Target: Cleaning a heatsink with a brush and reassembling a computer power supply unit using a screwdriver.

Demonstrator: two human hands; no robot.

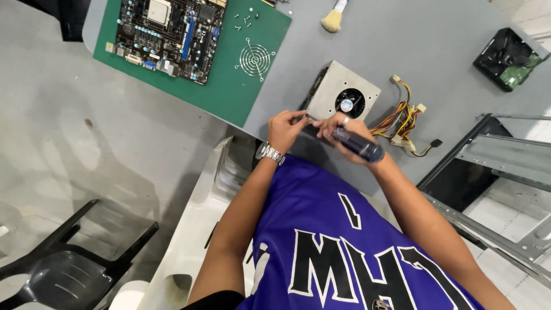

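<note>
A grey metal power supply box (333, 87) with a round fan opening lies on the grey table near its front edge. My right hand (340, 128), a ring on one finger, grips a screwdriver with a translucent blue handle (359, 144), its tip pointing at the box's near side. My left hand (285, 127), with a metal watch at the wrist, pinches at the same spot on the box; what is between its fingertips is too small to tell. A bundle of yellow, red and black cables (404, 117) trails from the box to the right.
A green mat (229, 86) at the table's left holds a motherboard (166, 34), a round wire fan grille (255, 58) and several small screws (244, 20). A brush (333, 20) lies at the back. A black box (508, 57) sits far right, an open metal case frame (493, 166) at right, a black chair (63, 270) below left.
</note>
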